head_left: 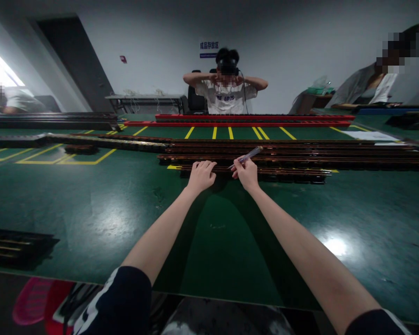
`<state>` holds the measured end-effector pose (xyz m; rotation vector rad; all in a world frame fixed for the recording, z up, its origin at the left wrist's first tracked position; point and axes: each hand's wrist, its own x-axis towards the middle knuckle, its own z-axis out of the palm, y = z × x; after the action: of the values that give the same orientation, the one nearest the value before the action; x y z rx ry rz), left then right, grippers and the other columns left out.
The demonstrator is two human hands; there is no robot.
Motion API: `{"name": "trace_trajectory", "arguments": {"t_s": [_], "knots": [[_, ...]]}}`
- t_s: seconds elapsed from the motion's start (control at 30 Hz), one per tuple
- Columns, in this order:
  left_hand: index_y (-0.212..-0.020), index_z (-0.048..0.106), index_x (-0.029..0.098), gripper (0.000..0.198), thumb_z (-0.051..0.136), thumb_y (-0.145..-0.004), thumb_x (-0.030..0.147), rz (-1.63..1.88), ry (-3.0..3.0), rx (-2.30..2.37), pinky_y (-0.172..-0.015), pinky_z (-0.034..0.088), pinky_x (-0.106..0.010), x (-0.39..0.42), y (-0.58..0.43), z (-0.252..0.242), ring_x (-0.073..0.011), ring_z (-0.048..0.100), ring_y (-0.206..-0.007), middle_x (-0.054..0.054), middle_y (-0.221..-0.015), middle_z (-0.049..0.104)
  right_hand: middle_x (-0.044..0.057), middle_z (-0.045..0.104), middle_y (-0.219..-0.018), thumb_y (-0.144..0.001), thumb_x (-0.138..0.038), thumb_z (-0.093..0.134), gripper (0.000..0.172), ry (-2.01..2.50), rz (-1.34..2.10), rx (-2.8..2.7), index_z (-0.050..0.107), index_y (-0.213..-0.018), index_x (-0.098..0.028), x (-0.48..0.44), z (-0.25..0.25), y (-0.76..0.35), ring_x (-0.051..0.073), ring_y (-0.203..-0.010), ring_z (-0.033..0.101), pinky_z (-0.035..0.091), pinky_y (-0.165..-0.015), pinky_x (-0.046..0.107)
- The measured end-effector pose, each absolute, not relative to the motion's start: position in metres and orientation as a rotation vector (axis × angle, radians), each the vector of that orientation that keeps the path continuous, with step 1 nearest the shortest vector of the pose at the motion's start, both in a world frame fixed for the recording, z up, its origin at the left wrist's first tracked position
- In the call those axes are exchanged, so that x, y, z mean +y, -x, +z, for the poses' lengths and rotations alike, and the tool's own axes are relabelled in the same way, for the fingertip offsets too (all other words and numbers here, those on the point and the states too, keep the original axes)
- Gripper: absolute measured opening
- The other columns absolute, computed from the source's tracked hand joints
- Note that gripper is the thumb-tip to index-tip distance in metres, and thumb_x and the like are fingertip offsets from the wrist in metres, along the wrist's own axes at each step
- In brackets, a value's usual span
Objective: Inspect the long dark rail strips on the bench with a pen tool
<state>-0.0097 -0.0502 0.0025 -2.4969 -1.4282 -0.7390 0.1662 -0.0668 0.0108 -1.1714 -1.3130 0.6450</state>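
My left hand (201, 174) rests with fingers curled over the near edge of a long dark strip (286, 173) that lies across the green table (101, 204). My right hand (246, 173) is closed on a slim clear-handled tool like a pen or small screwdriver (247, 155), its tip pointing left and down toward the strip between my hands. Several more long dark strips (300, 151) with coppery marks lie side by side just beyond.
Red long trays (237, 122) lie at the table's far side, with yellow floor-style lines on the table. A person sits opposite with hands at their headset; other people sit at far left and far right. Dark strips (14, 244) lie near the left front edge.
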Motion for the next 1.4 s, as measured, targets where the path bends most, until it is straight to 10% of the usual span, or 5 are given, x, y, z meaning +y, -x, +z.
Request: {"name": "trace_trajectory", "arguments": {"t_s": [1.4], "knots": [[-0.116,0.06,0.017,0.036,0.047,-0.091,0.038,-0.686,2.442,-1.414,-0.095,0.034,-0.043,-0.0497,0.0075,-0.0003,-0.0276,0.057,-0.106,-0.011,-0.111,0.067,-0.002,0.059,-0.057,-0.084,-0.034,0.057,0.018,1.18,0.583,-1.234,0.051,-0.079,-0.017,-0.0645,0.0075,-0.1708,0.01,-0.038,0.055,0.044,-0.036,0.02]]}}
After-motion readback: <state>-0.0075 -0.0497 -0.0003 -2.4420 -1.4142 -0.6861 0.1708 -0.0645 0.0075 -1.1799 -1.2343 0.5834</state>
